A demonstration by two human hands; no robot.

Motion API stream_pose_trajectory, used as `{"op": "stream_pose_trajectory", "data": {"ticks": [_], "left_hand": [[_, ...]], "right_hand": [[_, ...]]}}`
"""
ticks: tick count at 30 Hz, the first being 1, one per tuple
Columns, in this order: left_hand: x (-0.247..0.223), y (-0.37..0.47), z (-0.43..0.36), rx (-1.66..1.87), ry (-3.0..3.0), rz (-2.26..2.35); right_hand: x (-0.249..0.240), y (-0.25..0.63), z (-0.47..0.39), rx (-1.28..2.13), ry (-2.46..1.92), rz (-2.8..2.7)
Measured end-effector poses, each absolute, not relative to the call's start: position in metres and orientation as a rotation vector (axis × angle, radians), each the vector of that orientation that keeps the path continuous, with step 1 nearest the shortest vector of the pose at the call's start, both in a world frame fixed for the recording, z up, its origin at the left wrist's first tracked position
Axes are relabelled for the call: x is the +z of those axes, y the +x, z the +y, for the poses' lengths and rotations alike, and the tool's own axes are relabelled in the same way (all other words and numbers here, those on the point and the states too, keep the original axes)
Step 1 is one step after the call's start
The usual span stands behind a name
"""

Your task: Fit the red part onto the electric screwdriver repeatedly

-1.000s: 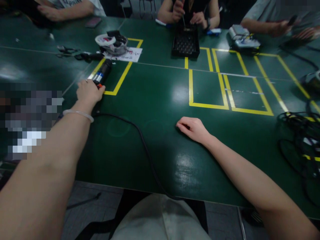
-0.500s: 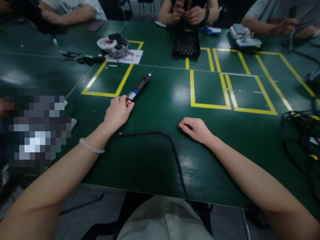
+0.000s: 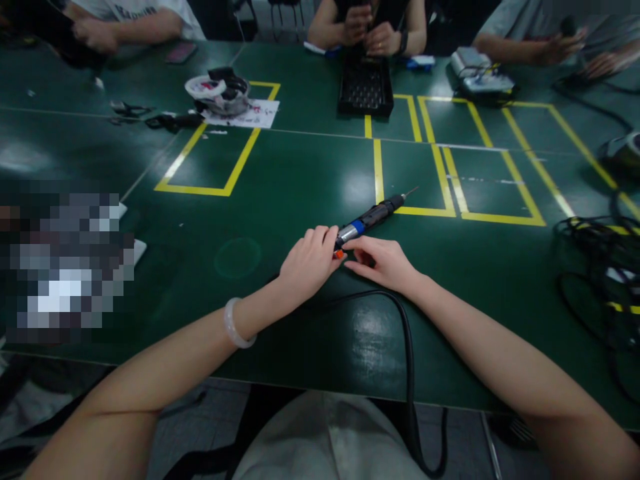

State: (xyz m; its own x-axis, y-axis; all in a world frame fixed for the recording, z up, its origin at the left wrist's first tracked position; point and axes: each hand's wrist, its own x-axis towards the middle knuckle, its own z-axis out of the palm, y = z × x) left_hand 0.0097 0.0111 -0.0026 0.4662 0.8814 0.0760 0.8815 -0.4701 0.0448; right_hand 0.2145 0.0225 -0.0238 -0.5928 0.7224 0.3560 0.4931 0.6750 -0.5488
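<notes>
An electric screwdriver [image 3: 369, 220] with a black body, a silver and blue band and a thin bit lies low over the green table, its bit pointing to the far right. My left hand [image 3: 311, 262] is wrapped over its rear end, where an orange part shows by the thumb. Close beside that end is my right hand [image 3: 381, 261], fingers curved and thumb apart, with nothing seen in it; whether a fingertip touches the tool is hard to tell. A black cord [image 3: 407, 333] runs from under my left hand over the table's near edge.
Yellow tape outlines [image 3: 425, 212] mark the green table [image 3: 300, 167]. A black tray [image 3: 366, 93], a tape roll [image 3: 220, 93] on paper and a small grey device [image 3: 480, 73] stand farther back. Tangled cables [image 3: 600, 260] lie at right. Several people sit opposite.
My left hand has carried the electric screwdriver to the right and nearer, up to my right hand. My right hand's fingers have spread a little. The cord has shifted right.
</notes>
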Motion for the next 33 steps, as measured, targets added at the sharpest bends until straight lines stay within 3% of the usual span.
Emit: {"op": "stream_pose_trajectory", "data": {"ticks": [4,12,24,33], "left_hand": [[-0.002,0.017,0.008,-0.142,-2.774,-1.567],[-0.003,0.001,0.012,-0.252,-2.937,-1.468],[-0.004,-0.003,0.012,-0.278,-2.972,-1.472],[-0.006,-0.003,0.012,-0.286,-2.964,-1.459]], "right_hand": [[-0.022,0.212,0.019,0.536,-0.916,-2.367],[-0.019,0.213,0.021,0.891,-0.968,-2.081],[-0.024,0.218,0.02,0.313,-0.698,-2.505],[-0.018,0.221,0.018,0.262,-0.688,-2.545]]}}
